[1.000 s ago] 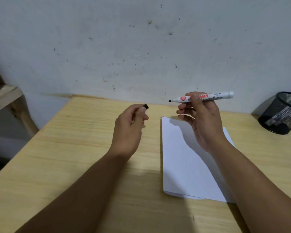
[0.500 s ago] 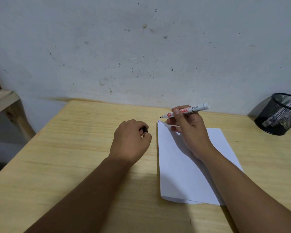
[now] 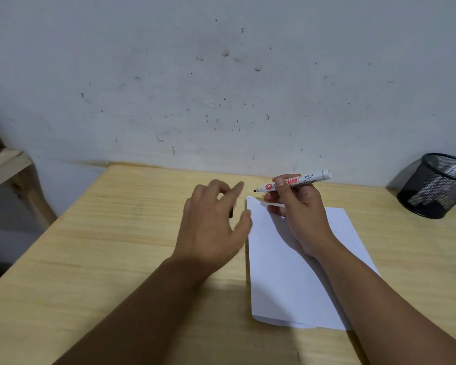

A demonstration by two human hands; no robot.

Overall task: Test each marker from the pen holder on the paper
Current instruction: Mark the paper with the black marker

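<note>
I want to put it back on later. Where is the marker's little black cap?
The cap lies on the table under the left hand, just left of the paper.

Cap (image 3: 231, 213), perhaps, behind left hand (image 3: 213, 227)

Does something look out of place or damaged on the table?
Only small things. The paper has its near edge curled or folded up, not flat. A small black piece, probably the marker's cap, lies loose on the table under the left hand. Nothing is spilled.
</note>
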